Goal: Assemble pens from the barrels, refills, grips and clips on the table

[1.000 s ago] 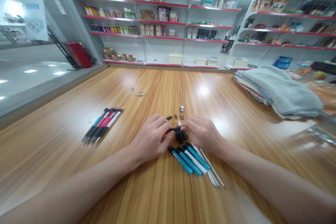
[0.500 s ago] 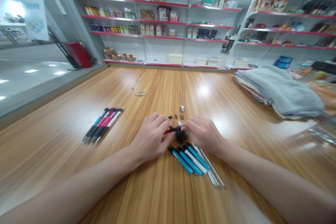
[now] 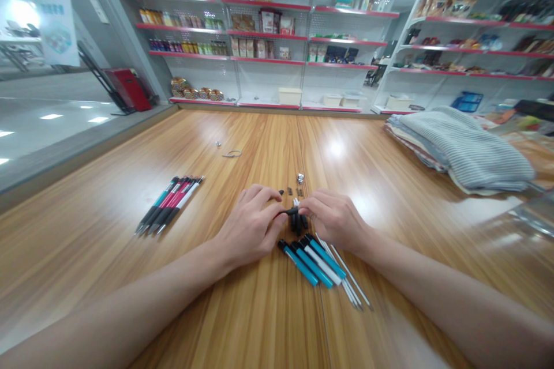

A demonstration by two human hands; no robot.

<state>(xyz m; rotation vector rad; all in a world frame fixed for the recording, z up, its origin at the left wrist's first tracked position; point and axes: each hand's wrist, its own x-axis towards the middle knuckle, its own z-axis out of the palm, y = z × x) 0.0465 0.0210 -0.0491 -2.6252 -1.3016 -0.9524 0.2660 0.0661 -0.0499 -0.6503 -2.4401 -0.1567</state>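
Between my two hands lies a pen [image 3: 291,211], its black grip showing and the rest covered by fingers. My left hand [image 3: 253,222] is closed round the barrel end, thumb and fingers pinching it. My right hand [image 3: 333,219] pinches the other end with its fingertips. Just below the pen are black grips [image 3: 298,223] with white tips. Nearer me lie several blue and white pen barrels [image 3: 307,265], with thin white refills [image 3: 352,294] partly under them. Beyond the hands sit small dark clips [image 3: 299,191] and silver pen tips [image 3: 300,177].
Several whole pens [image 3: 168,206] lie side by side at left on the wooden table [image 3: 216,311]. A grey loop [image 3: 232,154] and a small metal piece [image 3: 218,143] lie farther back. Folded cloths [image 3: 467,150] are stacked at right. Stocked shelves [image 3: 268,61] stand behind the table.
The red part of the pen, visible before beside my left fingers, is now almost wholly covered by my left hand. My right hand has hardly moved.
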